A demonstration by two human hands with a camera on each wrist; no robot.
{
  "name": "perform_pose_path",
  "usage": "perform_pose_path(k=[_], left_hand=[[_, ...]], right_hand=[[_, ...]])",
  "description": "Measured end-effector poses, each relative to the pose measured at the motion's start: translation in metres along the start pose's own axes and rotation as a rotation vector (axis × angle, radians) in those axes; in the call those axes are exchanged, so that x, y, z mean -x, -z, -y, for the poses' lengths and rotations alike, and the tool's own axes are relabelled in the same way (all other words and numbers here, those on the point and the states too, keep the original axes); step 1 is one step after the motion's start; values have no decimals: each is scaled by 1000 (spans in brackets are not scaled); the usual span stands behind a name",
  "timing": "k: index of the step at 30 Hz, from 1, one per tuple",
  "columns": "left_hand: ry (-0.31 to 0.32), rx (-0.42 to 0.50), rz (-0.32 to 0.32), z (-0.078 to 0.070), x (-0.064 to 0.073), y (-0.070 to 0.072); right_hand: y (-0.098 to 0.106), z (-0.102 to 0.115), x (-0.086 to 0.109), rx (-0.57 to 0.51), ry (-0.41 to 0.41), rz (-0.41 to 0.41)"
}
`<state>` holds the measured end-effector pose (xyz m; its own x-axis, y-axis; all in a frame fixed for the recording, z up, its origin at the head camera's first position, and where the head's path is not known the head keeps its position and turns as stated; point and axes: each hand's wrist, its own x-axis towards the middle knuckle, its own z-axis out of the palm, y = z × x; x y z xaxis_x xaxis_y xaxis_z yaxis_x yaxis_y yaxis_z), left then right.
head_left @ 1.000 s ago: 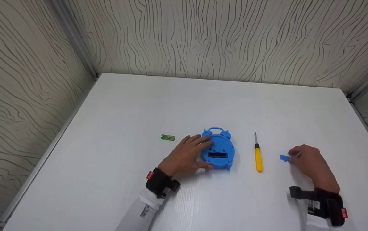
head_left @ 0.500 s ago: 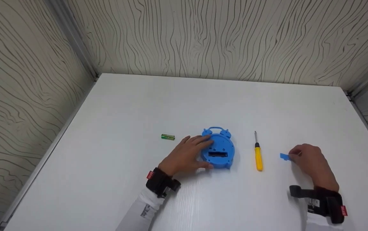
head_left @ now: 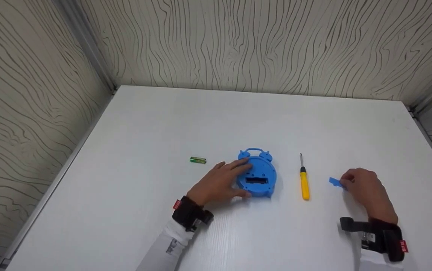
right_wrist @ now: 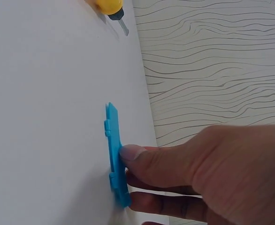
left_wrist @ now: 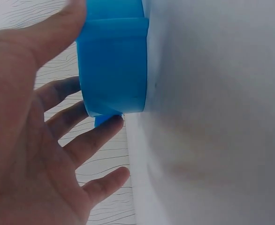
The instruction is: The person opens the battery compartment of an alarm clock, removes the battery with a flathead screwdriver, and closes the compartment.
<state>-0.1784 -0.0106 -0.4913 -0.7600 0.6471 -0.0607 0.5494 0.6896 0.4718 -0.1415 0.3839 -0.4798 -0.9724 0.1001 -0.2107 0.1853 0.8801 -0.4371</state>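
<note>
A blue twin-bell alarm clock (head_left: 261,168) lies with its back up, and its battery slot (head_left: 256,180) is uncovered. My left hand (head_left: 219,182) holds the clock by its left side, thumb at the lower edge and spread fingers over the back. In the left wrist view, the clock's blue side (left_wrist: 113,70) stands between thumb and fingertips. Over to the right, my right hand (head_left: 366,192) pinches a small blue battery cover (head_left: 336,182) between thumb and fingers. Two small tabs show along the edge of the cover (right_wrist: 115,154) in the right wrist view.
A screwdriver (head_left: 304,184) with a yellow handle lies between the clock and my right hand, tip pointing away. A green battery (head_left: 198,160) lies left of the clock. The white table (head_left: 155,124) meets patterned wall panels at its back and sides.
The battery cover has tilted slightly in my right hand's fingers, which have shifted a little. My left hand and the clock stay in place.
</note>
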Motion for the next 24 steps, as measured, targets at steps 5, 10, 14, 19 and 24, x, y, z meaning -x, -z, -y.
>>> perform_pose_path(k=[5,10,14,19,24], left_hand=[[1,17,2,-1,-1,0],[2,21,6,-1,0,0],[1,15,9,0,0,0],[0,10,9,0,0,0],[4,17,12,1,0,0]], right_hand=[[0,0,-1,19,14,0],[0,3,1,23,4,2],[1,7,2,24,-4,-4],[1,19,1,38,-7,-16],[-1,38,-1,61,25,-39]])
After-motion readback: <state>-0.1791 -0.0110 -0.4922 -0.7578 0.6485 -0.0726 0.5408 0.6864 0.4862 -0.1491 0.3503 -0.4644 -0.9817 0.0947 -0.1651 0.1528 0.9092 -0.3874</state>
